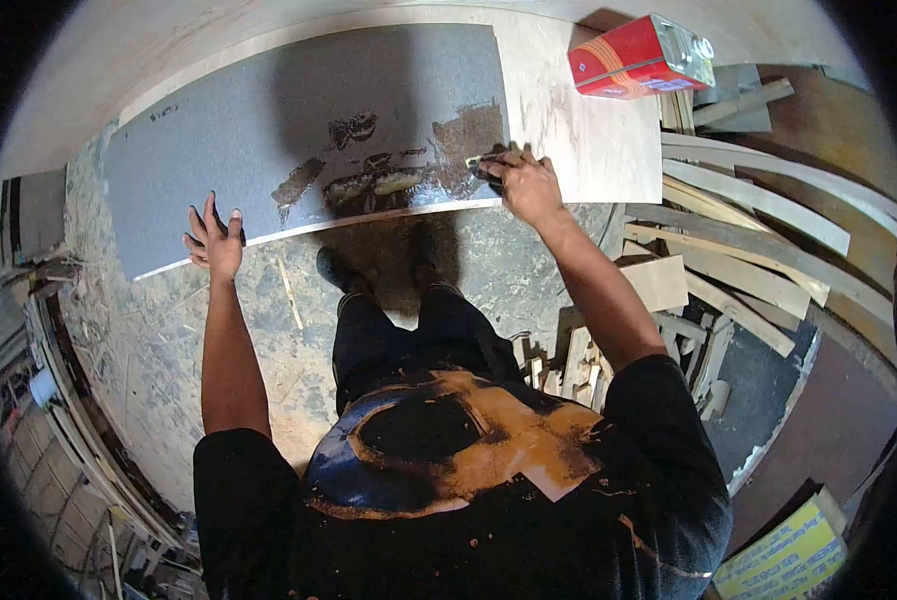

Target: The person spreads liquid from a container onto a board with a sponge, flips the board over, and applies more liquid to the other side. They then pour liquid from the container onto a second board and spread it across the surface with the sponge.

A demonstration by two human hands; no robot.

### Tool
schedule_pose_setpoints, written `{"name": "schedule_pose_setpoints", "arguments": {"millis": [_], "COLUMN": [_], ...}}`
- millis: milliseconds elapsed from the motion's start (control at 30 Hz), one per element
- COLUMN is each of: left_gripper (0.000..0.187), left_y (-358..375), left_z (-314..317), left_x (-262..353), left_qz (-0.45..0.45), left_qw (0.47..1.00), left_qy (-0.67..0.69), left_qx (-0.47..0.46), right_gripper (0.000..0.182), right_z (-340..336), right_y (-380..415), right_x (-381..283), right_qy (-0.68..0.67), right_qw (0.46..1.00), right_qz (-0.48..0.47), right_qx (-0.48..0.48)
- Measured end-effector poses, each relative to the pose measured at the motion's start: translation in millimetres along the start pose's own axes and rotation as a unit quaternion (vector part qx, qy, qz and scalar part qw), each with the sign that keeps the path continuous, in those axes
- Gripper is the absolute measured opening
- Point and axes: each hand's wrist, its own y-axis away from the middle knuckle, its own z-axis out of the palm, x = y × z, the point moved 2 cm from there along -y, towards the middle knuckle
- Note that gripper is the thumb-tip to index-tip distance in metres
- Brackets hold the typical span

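Observation:
A long grey sheet (208, 120) lies on a pale board (608, 150), with wet brown patches of a glue-like substance (373, 185) near its front edge. My right hand (528, 185) is closed round a small flat tool (474, 163), whose edge rests by the brown smear at the sheet's right end. Most of the tool is hidden under the fingers. At the left, my left hand (216, 238) lies with fingers spread on the sheet's front edge and holds nothing.
A red can (628, 62) lies on the pale board at the back right. Wood strips (758, 195) and offcuts are piled on the right. Long boards (83, 430) lean at the left. Debris litters the concrete floor (258, 330) around my feet.

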Motion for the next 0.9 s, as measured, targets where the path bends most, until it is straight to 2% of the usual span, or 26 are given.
{"name": "schedule_pose_setpoints", "arguments": {"millis": [167, 233, 300, 333, 367, 433, 500, 600, 633, 667, 700, 733, 767, 833, 867, 900], "left_gripper": [0.063, 0.062, 0.062, 0.061, 0.061, 0.06, 0.06, 0.054, 0.054, 0.053, 0.051, 0.05, 0.05, 0.051, 0.051, 0.051], "left_y": [-1.7, -0.5, 0.2, 1.2, 1.2, 1.6, -0.5, 0.6, 1.9, 2.5, 2.1, 1.5, 1.3, 2.6, 4.3, 5.6], "left_z": [-0.5, -1.7, -1.8, -2.5, -4.4, -4.6, -2.5, -5.8, -8.9, -10.8, -11.7, -12.3, -13.5, -15.0, -15.7, -16.4], "left_x": [3.8, 4.0, 2.7, 3.3, 3.0, 1.0, -1.7, -0.4, 1.4, 2.8, 4.9, 6.7, 7.3, 9.5, 10.6, 10.7], "left_qz": [-0.008, 0.005, 0.002, 0.0, 0.001, 0.014, 0.02, 0.0, 0.002, -0.002, -0.007, -0.022, -0.026, -0.027, -0.032, -0.029], "left_qw": [1.0, 1.0, 1.0, 1.0, 1.0, 1.0, 1.0, 0.997, 0.998, 0.997, 0.996, 0.995, 0.995, 0.994, 0.994, 0.994], "left_qy": [-0.007, -0.002, 0.001, -0.001, 0.0, 0.003, 0.008, 0.034, 0.031, 0.032, 0.035, 0.041, 0.04, 0.048, 0.051, 0.052], "left_qx": [-0.013, -0.009, -0.009, -0.012, -0.004, -0.023, -0.022, -0.064, -0.062, -0.073, -0.083, -0.091, -0.091, -0.095, -0.094, -0.089], "right_gripper": [0.04, 0.04, 0.039, 0.037, 0.034, 0.033, 0.033, 0.03, 0.029, 0.03, 0.032, 0.032, 0.031, 0.035, 0.035, 0.037], "right_z": [20.2, 6.2, -9.6, -18.5, -28.3, -57.5, -66.7, -27.9, -12.4, -23.4, -5.4, -12.2, -9.1, -30.3, -36.0, -41.9], "right_y": [42.8, 49.6, 46.6, 37.3, 27.2, -2.5, -40.2, -97.5, -112.1, -116.5, -130.0, -130.6, -130.6, -129.8, -129.0, -127.6], "right_x": [-20.0, -24.6, -24.9, -21.1, -14.1, -7.7, -5.5, -29.4, -51.6, -89.1, -114.5, -141.7, -157.8, -158.6, -145.8, -126.6], "right_qy": [-0.016, -0.016, -0.138, -0.155, -0.261, -0.234, -0.183, -0.132, -0.096, -0.089, -0.08, -0.001, -0.002, 0.058, 0.061, 0.042], "right_qw": [0.998, 0.998, 0.978, 0.977, 0.952, 0.939, 0.925, 0.936, 0.955, 0.962, 0.969, 0.993, 0.995, 0.993, 0.993, 0.985], "right_qz": [0.053, 0.058, 0.112, 0.138, 0.158, 0.233, 0.311, 0.322, 0.28, 0.259, 0.228, 0.108, 0.045, -0.088, -0.092, -0.16], "right_qx": [0.018, 0.019, -0.11, -0.053, 0.021, 0.093, 0.118, 0.057, 0.008, 0.0, 0.05, 0.042, 0.094, -0.045, -0.047, -0.04]}}
